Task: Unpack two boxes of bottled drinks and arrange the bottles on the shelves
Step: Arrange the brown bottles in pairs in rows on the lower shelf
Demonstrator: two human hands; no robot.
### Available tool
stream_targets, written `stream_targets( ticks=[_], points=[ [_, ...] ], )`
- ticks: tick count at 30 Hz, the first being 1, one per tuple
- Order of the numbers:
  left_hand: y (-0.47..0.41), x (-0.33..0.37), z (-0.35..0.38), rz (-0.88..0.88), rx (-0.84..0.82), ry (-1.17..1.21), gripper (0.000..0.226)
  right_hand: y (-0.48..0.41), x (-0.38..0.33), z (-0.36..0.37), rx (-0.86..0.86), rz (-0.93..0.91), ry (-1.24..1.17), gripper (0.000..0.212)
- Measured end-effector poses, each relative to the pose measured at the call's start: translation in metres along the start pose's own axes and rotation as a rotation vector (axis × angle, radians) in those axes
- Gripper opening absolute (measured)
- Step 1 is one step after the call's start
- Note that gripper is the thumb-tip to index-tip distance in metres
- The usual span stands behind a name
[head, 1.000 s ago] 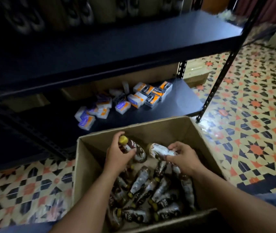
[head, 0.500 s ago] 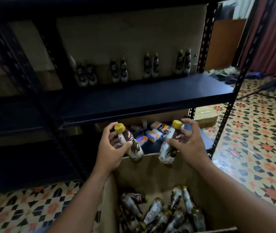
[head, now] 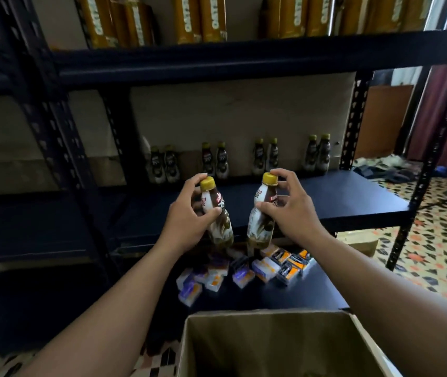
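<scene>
Bottled drinks, two: yellow caps, brown-and-white sleeves.
Left grip (head: 187, 221) curled round left bottle (head: 221, 227), right grip (head: 290, 210) round right bottle (head: 261, 227); both near upright, side by side, held before the middle shelf (head: 353, 197) edge; shelved bottles (head: 317, 156) paired along its back.

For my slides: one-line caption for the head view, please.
Left hand holds the left bottle, right hand the right bottle, upright before the middle shelf lined with paired bottles.
</scene>
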State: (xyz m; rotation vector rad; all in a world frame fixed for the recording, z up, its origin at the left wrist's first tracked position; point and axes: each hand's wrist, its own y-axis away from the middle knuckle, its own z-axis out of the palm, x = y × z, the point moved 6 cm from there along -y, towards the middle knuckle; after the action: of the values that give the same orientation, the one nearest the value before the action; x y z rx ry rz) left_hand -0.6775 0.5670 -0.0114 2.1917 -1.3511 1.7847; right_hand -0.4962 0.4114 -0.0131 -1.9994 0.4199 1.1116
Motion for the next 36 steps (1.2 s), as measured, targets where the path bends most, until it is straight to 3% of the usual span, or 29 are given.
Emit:
stream_targets(
  ticks=[16,23,33,36],
  points=[
    [-0.135,-0.097,0.029,-0.034,-0.073,-0.041,0.074,-0.134,0.089,0.078,-0.038,0.001,-0.041,0.068],
    [-0.133,-0.151,0.044,-0.127,-0.071,0.097,0.09,-0.133,0.13,0.103,-0.122,0.068,-0.112,0.088],
    [-0.129,-0.185,0.053,-0.21,-0.081,0.061,0.117,-0.133,0.151,0.105,-0.1,0.185,-0.163,0.091],
    [-0.131,-0.185,0.054,-0.183,-0.078,0.026,0.112,-0.131,0.152,0.106,-0.137,0.17,-0.126,0.088]
  ],
)
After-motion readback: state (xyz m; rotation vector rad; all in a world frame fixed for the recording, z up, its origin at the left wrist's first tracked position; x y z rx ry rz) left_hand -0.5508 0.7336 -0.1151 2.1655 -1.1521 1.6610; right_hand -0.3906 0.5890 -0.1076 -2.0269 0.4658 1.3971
